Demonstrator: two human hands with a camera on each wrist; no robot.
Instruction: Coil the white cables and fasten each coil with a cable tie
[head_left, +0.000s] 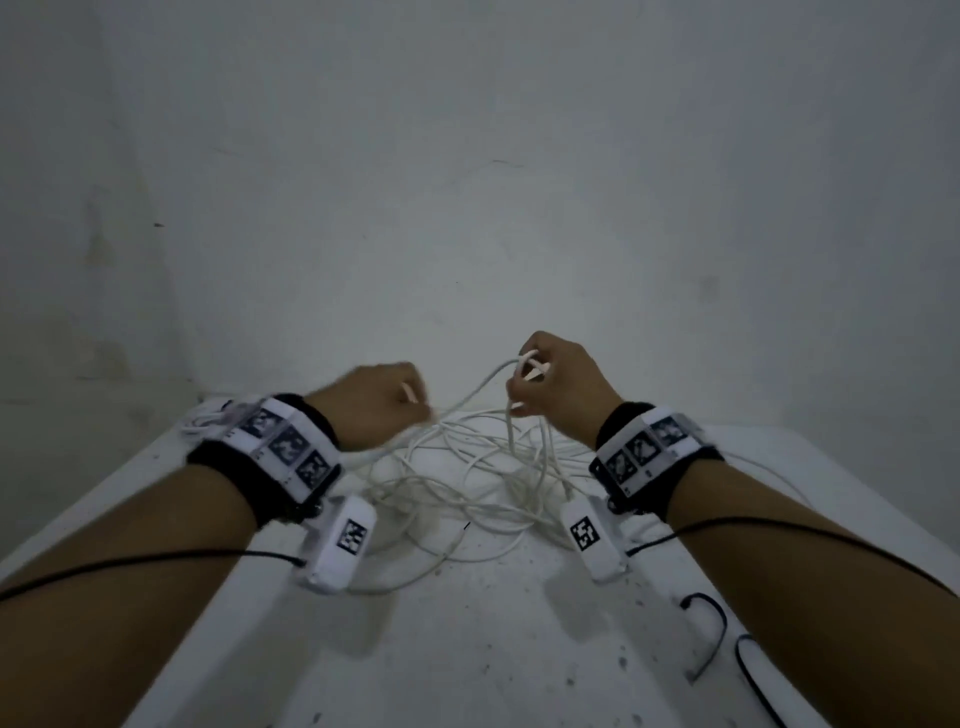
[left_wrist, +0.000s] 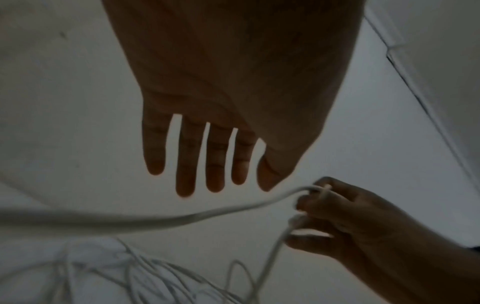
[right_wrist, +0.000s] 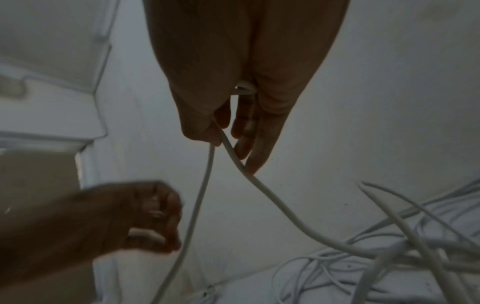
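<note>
- Speckled white table (head_left: 467, 649) against a bare grey wall (head_left: 467, 156).
- Two black cable ties (head_left: 712, 631) loose on the table's near right, well apart from the cables.
- Marker-patterned wrist bands (head_left: 283, 447) and white camera boxes (head_left: 343, 540) on both arms, covering the near edges of the heap.
- Tangle of white cables (head_left: 467, 478) spread loose on the table between the wrists, uncoiled.
- Right hand (head_left: 550, 384) raised above the tangle, fingers curled round a few small loops of white cable (head_left: 527, 364); two strands hanging from it down to the heap.
- Left hand (head_left: 382, 400) just beside, blurred; fingers (left_wrist: 185, 164) straight and spread in its own wrist view, curled-looking in the other views; grip cannot be told.
</note>
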